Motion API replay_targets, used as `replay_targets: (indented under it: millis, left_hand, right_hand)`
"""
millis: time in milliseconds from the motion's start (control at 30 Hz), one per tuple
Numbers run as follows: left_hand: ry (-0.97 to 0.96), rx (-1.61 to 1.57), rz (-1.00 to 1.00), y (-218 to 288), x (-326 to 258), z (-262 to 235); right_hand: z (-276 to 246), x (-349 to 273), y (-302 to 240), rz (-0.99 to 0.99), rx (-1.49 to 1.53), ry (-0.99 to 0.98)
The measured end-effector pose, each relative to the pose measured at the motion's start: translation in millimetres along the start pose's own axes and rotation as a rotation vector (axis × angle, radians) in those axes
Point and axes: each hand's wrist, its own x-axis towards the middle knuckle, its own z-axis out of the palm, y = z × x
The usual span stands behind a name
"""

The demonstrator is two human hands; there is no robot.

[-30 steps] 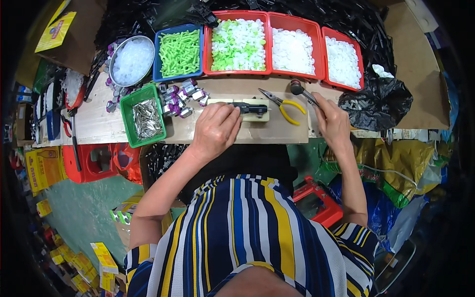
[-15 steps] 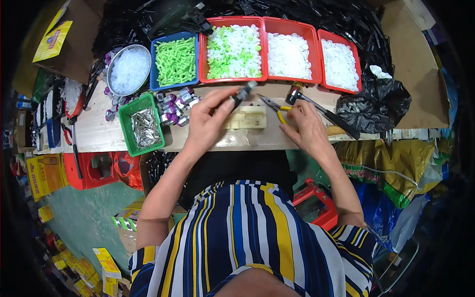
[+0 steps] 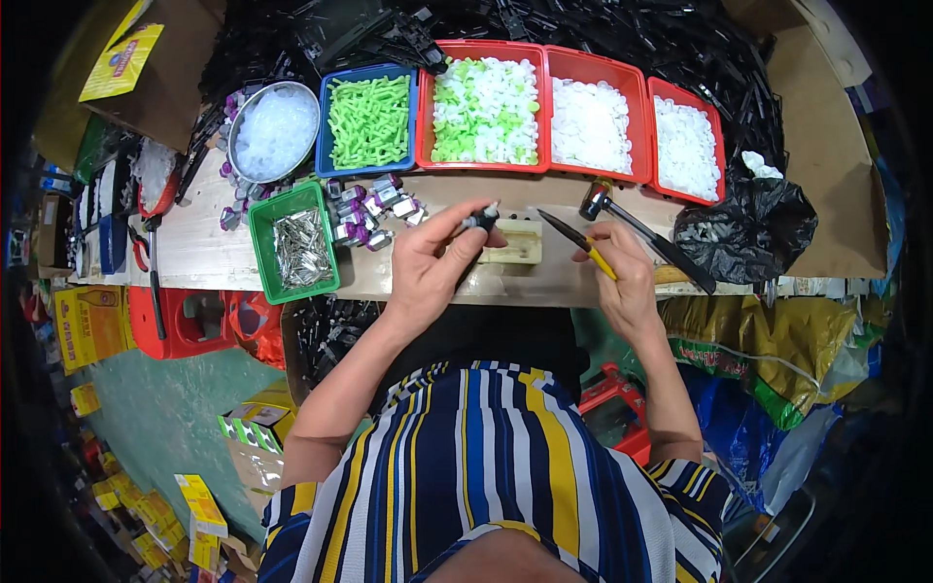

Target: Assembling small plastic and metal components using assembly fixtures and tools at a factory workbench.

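Observation:
Between the thumb and fingers of my left hand (image 3: 426,270) is a small dark part with a pale tip (image 3: 481,218); its exact kind is too small to make out. It hovers by the left end of a pale yellowish block (image 3: 523,243) on the bench. My right hand (image 3: 629,282) is closed around needle-nose pliers (image 3: 575,234) with yellow handles. Their dark jaws look closed and point up and left, toward the block's far side, a short way from the part. Just beyond my right hand lies a hammer (image 3: 646,231) with a black grip.
Along the back stand a metal bowl (image 3: 314,102) of clear pieces, a blue bin (image 3: 326,160) of green plugs and red bins (image 3: 544,167) of white and green pieces. A green tray (image 3: 277,294) holds metal pins. Purple-and-silver parts (image 3: 352,231) and a black bag (image 3: 743,233) lie nearby.
My right hand has closed around the pliers, and their spread yellow handles have come together. My left hand has turned the dark part so its tip points less to the right. The whole view has shifted slightly.

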Motion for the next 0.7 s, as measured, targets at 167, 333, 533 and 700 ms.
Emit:
replay_targets:
  millis: [167,333,533,700]
  left_hand:
    - [-0.059,0.228,0.142,3.1,-7.3,6.6]
    - [-0.085,0.402,0.276,11.8,-7.6,15.5]
    - [-0.070,0.536,0.297,5.9,-11.0,14.6]
    - [-0.104,0.520,0.209,6.1,-16.2,10.8]
  right_hand:
    - [0.5,4.3,-24.0,-0.154,0.210,0.092]
    - [1.4,0.7,-33.1,-0.186,0.036,0.059]
    - [5.9,-4.6,-34.6,-0.206,-0.111,0.008]
    - [7.0,-6.5,-27.7,-0.281,-0.127,0.005]
